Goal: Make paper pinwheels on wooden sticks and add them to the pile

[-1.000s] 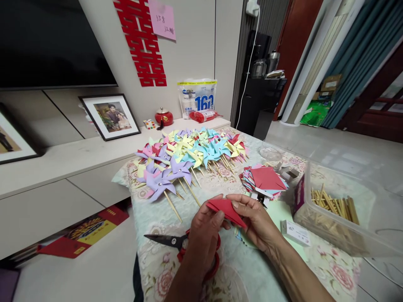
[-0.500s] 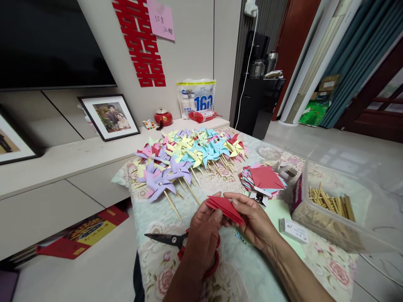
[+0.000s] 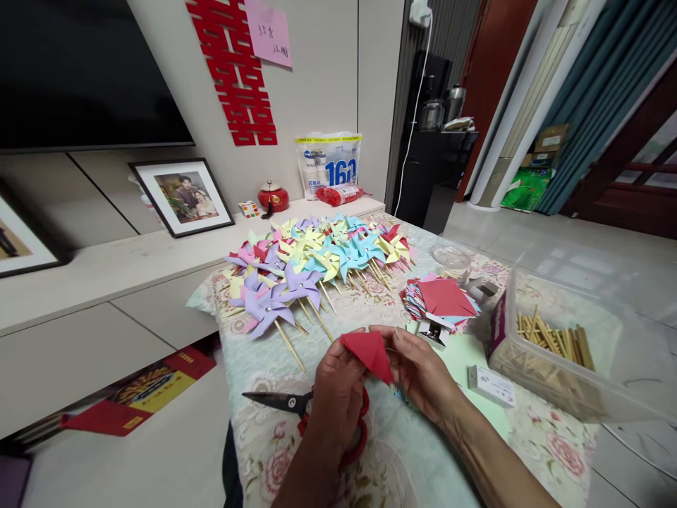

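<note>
Between my two hands is a folded piece of red paper (image 3: 369, 353), its triangular face turned up toward me. My left hand (image 3: 338, 381) grips its left side, fingers partly hidden beneath it. On the other side, my right hand (image 3: 420, 363) has its fingers closed around the right edge. Under my left wrist lie scissors (image 3: 283, 401) with red handles and dark blades, spread apart on the cloth. Just beyond my hands, paper pinwheels (image 3: 312, 264) on wooden sticks lie in a large heap, in purple, yellow, blue, pink and red.
Right of my hands, a stack of cut paper (image 3: 444, 298) sits near an opened small box (image 3: 434, 331) and a closed white box (image 3: 491, 386). Farther right, a clear plastic bin (image 3: 550, 395) holds wooden sticks. The flowered tablecloth (image 3: 428, 458) meets a white cabinet (image 3: 106, 282) on the left.
The red paper has turned in my hands: its layered edges showed before, and now a broad flat face does. Both hands have shifted slightly; the scissors stay put.
</note>
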`<action>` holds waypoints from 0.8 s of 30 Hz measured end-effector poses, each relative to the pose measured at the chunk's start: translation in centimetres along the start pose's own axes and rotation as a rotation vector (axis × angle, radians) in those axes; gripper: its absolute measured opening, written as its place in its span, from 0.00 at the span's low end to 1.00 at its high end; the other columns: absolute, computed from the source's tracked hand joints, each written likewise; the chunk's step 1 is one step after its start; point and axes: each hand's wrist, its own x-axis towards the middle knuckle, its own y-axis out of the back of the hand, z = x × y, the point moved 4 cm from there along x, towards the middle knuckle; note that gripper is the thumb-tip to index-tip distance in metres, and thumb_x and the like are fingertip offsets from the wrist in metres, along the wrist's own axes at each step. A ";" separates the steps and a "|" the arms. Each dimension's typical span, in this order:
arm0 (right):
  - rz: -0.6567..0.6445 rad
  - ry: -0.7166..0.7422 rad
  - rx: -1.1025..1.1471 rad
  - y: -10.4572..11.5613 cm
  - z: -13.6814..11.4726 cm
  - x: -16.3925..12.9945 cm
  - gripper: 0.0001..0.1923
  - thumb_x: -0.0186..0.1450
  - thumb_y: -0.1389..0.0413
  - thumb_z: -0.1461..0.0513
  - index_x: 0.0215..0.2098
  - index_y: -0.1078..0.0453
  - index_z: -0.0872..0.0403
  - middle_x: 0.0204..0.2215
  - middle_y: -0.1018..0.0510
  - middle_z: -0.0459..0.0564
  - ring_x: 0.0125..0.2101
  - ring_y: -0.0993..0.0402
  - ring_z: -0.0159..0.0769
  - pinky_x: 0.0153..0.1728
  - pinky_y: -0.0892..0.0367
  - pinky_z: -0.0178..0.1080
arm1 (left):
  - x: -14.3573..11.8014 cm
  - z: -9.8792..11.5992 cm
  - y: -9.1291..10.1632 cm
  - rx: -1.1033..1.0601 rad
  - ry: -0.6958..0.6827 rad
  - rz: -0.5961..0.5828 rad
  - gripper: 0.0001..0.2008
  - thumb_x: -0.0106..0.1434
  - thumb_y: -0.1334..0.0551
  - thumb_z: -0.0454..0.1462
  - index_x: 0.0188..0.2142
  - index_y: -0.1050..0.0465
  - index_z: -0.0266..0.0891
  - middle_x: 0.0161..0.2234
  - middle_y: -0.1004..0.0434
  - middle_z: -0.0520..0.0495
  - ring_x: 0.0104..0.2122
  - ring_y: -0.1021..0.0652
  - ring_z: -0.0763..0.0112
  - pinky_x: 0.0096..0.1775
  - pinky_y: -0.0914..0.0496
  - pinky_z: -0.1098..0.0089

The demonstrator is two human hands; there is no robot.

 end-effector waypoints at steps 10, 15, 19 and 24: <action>-0.021 0.119 -0.289 0.2 -0.4 -0.6 0.41 0.53 0.29 0.61 0.63 0.35 0.42 0.64 0.34 0.51 0.51 0.29 0.42 0.47 0.32 0.42 | 0.5 0.0 1.2 0.122 -0.119 0.134 0.14 0.48 0.29 0.36 0.37 0.25 0.40 0.32 0.19 0.50 0.33 0.21 0.69 0.38 0.29 0.70; -0.052 0.113 -0.249 0.4 -0.3 -0.5 0.38 0.54 0.33 0.66 0.61 0.33 0.40 0.65 0.35 0.49 0.49 0.27 0.41 0.42 0.31 0.40 | 0.5 -0.2 1.1 0.111 -0.095 0.128 0.15 0.47 0.30 0.34 0.37 0.25 0.39 0.32 0.19 0.50 0.35 0.20 0.68 0.38 0.29 0.70; -0.065 0.126 -0.228 0.6 -0.3 -0.3 0.32 0.56 0.35 0.66 0.58 0.30 0.44 0.56 0.26 0.51 0.49 0.27 0.42 0.45 0.32 0.41 | 0.3 0.1 1.0 0.110 -0.074 0.159 0.14 0.46 0.30 0.34 0.34 0.25 0.38 0.30 0.20 0.51 0.30 0.23 0.73 0.35 0.31 0.73; 0.032 0.094 -0.166 0.7 -0.3 0.2 0.22 0.53 0.35 0.63 0.47 0.22 0.51 0.39 0.17 0.51 0.41 0.23 0.41 0.47 0.34 0.43 | 0.3 0.0 1.0 0.122 -0.074 0.145 0.14 0.45 0.30 0.33 0.34 0.24 0.39 0.29 0.20 0.51 0.28 0.24 0.73 0.32 0.32 0.73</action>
